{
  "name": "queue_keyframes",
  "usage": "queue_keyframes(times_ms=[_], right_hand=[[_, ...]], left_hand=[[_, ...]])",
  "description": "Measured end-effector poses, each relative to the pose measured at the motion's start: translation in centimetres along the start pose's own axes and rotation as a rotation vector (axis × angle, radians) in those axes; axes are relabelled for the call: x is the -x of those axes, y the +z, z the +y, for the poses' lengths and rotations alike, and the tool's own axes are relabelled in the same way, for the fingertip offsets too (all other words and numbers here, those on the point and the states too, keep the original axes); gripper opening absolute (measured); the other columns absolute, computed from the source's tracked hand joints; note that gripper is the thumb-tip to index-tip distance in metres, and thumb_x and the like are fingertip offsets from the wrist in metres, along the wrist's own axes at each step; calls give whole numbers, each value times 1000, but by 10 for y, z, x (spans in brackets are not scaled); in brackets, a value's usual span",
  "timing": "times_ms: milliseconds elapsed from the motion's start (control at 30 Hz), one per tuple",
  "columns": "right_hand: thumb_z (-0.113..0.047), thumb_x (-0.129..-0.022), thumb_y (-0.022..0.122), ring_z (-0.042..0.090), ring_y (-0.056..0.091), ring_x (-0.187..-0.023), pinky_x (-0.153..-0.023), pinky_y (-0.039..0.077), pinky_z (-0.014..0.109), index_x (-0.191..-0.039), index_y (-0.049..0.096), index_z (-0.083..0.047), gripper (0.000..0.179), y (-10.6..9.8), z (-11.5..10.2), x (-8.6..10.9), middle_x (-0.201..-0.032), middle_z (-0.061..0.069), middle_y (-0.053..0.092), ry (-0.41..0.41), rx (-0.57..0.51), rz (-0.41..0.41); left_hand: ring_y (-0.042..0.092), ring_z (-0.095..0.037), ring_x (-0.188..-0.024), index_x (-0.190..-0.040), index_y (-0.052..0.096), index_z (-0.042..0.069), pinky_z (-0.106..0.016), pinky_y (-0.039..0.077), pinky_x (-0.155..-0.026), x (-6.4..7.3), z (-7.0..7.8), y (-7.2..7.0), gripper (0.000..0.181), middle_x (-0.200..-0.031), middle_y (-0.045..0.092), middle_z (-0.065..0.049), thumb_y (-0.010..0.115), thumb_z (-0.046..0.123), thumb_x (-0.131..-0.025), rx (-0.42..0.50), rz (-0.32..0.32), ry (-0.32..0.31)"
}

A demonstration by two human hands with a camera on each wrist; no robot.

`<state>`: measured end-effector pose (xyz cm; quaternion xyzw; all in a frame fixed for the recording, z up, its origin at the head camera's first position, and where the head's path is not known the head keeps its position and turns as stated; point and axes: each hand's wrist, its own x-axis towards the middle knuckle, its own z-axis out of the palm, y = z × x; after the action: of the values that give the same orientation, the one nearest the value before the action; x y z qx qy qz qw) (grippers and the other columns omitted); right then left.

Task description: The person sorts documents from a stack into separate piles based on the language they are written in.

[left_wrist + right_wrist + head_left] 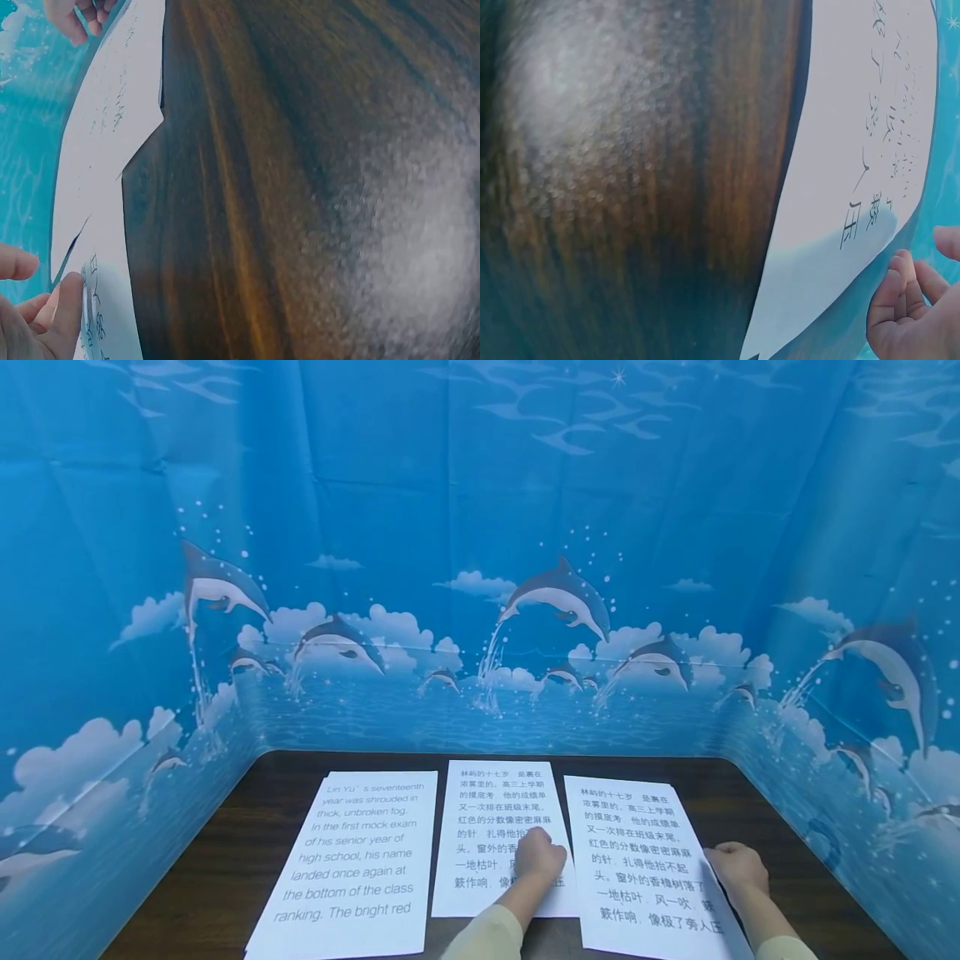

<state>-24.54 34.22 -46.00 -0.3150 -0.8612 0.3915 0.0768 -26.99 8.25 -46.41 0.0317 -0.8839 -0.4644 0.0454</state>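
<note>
Three white printed paper piles lie side by side on a dark wooden table. My left hand (542,856) is over the lower right part of the middle sheet (495,810), which carries Chinese text. In the left wrist view its loosely bent fingers (66,300) are against or just above the paper; contact is hard to judge. Beside the right edge of the right sheet (637,860), also printed in Chinese, is my right hand (741,870). Its fingers (889,289) curl loosely in the right wrist view, with no paper visible between them.
At the left lies a pile of sheets with English text (352,860), slightly offset at its edges. The dark wooden tabletop (187,877) is bounded at the back and sides by a blue curtain (405,510) printed with dolphins and clouds.
</note>
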Motion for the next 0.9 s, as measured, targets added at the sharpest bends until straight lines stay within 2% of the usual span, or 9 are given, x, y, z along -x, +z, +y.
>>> queue_keyframes(times_ms=[133,300,367,467,600,700,800,900], right_hand=[[-22,-84,48,47,38,-98,-73,36,54,-114,38,12,46,2,-2,-2,-108,33,39,20,-17,-18],[-24,-84,49,48,37,-100,-76,34,55,-117,36,11,49,4,-3,-3,-111,33,37,19,-34,-38],[-25,-84,49,48,38,-100,-76,34,56,-118,35,11,51,4,-3,-4,-112,33,37,13,-35,-47],[-26,-84,49,46,41,-98,-70,39,51,-119,35,11,52,5,-4,-5,-111,33,38,6,-32,-60],[-25,-84,50,43,46,-93,-59,41,37,-119,34,12,53,7,-6,-5,-108,32,40,-2,-41,-65],[-25,-84,50,43,46,-92,-57,41,36,-119,34,12,53,10,-8,-5,-107,32,41,1,-48,-62],[-25,-84,50,42,46,-91,-60,41,41,-119,34,12,53,14,-10,-4,-107,32,40,3,-51,-61],[-26,-84,51,38,49,-82,-60,41,42,-119,35,11,53,18,-14,-4,-106,31,41,10,-48,-63]], left_hand=[[44,-16,-50,-71,54,2,-27,37,-45,-2,-2,-3,5,-59,45,-5,58,5,-69,-1,16,0],[49,-17,-56,-84,57,-2,-29,43,-52,-4,-4,-8,17,-67,50,-8,58,8,-71,-6,16,-19],[49,-16,-56,-87,56,-2,-29,43,-52,-5,-6,-11,19,-68,51,-7,58,9,-72,-5,11,-24],[47,-15,-52,-82,56,-1,-27,40,-47,-6,-8,-15,14,-64,49,-6,58,8,-71,-3,21,-22],[46,-16,-51,-77,55,0,-26,39,-46,-8,-10,-20,9,-61,47,-5,58,7,-71,-13,40,-28],[47,-16,-53,-80,56,-1,-27,41,-48,-8,-11,-24,12,-63,48,-6,58,7,-71,-23,42,-35],[47,-16,-54,-83,56,-2,-27,41,-49,-8,-12,-28,15,-64,48,-6,58,8,-72,-26,43,-39],[46,-16,-53,-84,56,-2,-27,40,-48,-8,-13,-31,16,-63,47,-5,57,9,-73,-22,47,-47]])
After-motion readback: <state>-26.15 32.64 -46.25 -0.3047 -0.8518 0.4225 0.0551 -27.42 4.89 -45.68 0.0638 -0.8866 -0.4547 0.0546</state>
